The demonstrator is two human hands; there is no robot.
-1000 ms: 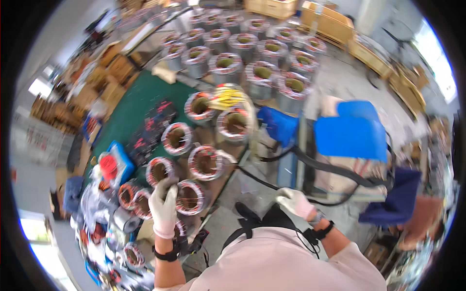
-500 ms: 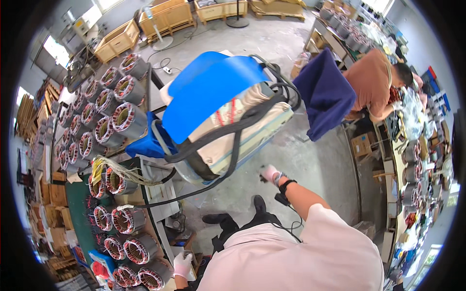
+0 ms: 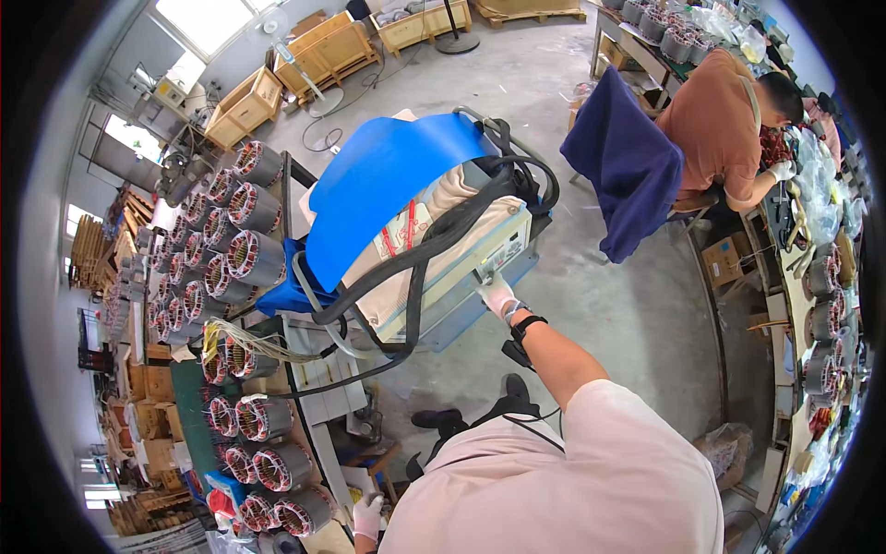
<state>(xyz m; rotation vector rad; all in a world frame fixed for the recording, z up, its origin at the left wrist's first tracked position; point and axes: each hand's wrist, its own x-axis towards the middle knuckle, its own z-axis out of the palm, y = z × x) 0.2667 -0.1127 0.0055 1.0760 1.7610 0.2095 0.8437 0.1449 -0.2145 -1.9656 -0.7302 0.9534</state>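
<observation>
My right hand (image 3: 498, 295), in a pale glove with dark fingertips, reaches forward to the control panel (image 3: 508, 253) on the near right side of a boxy machine. Its fingers are drawn together at the panel's lower left part; what lies under them is hidden. The machine carries cream cloth, a blue sheet (image 3: 383, 175) bent over its top and a thick black cable (image 3: 397, 263) looped around it. My left hand (image 3: 367, 517), also gloved, hangs low beside the bench edge with curled fingers; whether anything is in them does not show.
Motor stators (image 3: 268, 417) with red-and-white windings line the green-topped bench (image 3: 189, 406) at left, near a bundle of pale wires (image 3: 258, 340). At right a co-worker (image 3: 711, 129) bends over a cluttered bench beside a chair draped in dark blue cloth (image 3: 623, 166).
My right hand has moved up and forward from over the floor to the machine's control panel. The view has shifted slightly; my left hand stays low beside the bench.
</observation>
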